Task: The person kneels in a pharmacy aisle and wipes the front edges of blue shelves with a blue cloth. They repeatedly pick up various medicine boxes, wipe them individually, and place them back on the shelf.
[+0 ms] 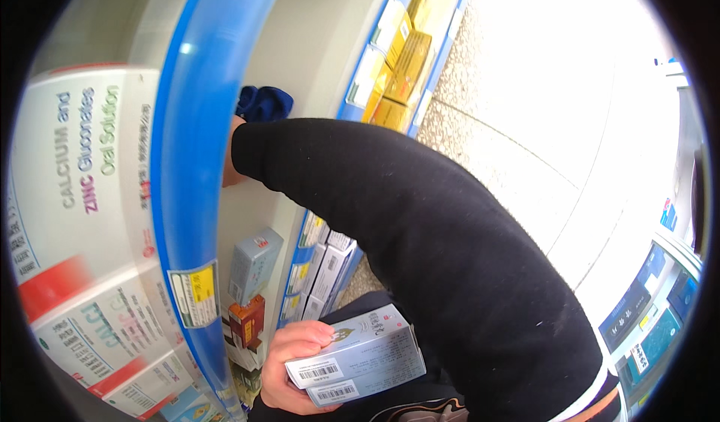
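Observation:
My left hand grips two pale blue-grey medicine boxes, stacked together, with printed barcodes on their near ends. My right arm, in a black sleeve, reaches across to the shelf; only the wrist shows, and the hand is hidden behind the blue shelf edge. Beside that wrist, on the shelf, lies a dark blue cloth-like item. Another pale blue-grey box stands on the same shelf, with a red-brown box next to it.
The curved blue shelf edge carries a price tag. Large white cartons stand at the left. Yellow boxes and white boxes fill a lower shelf. Speckled floor lies beyond, with a display case at the right.

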